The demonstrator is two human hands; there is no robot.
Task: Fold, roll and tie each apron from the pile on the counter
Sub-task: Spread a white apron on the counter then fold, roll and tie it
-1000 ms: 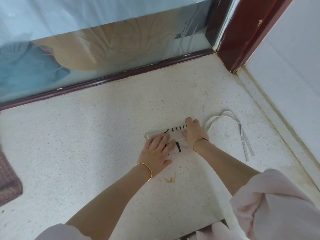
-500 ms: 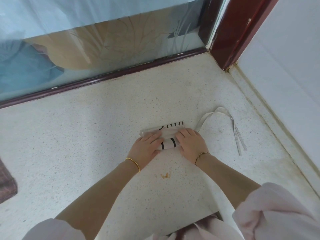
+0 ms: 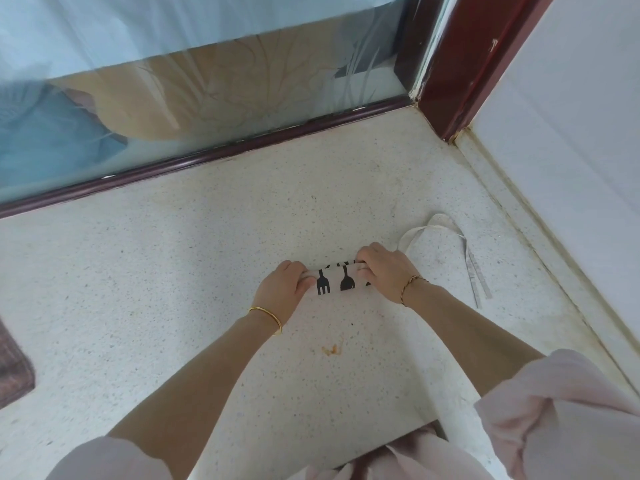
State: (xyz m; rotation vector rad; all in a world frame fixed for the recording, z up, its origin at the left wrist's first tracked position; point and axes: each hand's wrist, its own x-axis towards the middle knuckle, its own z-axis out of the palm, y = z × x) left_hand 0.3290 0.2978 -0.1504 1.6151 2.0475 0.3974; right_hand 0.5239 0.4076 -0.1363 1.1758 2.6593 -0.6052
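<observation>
Your pale speckled stone counter (image 3: 173, 306) runs into a corner between a glass panel and a white wall. A little right of its middle lies the white fabric apron printed with black forks and spoons (image 3: 337, 280), wound into a short, tight roll set crosswise in front of you. Your left hand (image 3: 284, 289) curls over the roll's left end and your right hand (image 3: 384, 275) over its right end, so both grasp it against the stone. Judge it light and soft: it has no stiffness of its own and will likely spring loose once pressure goes, and the smooth counter may let it slide rather than turn. When you free one hand, pin the roll at its middle with the other, not at an end. The thin white tie straps (image 3: 467, 258) trail in a loop off the right end towards the wall. They look limp and flat, so take them close to the roll and pull snug. A small orange stain (image 3: 332, 349) sits just nearer you than the roll, so mind the cloth there.
</observation>
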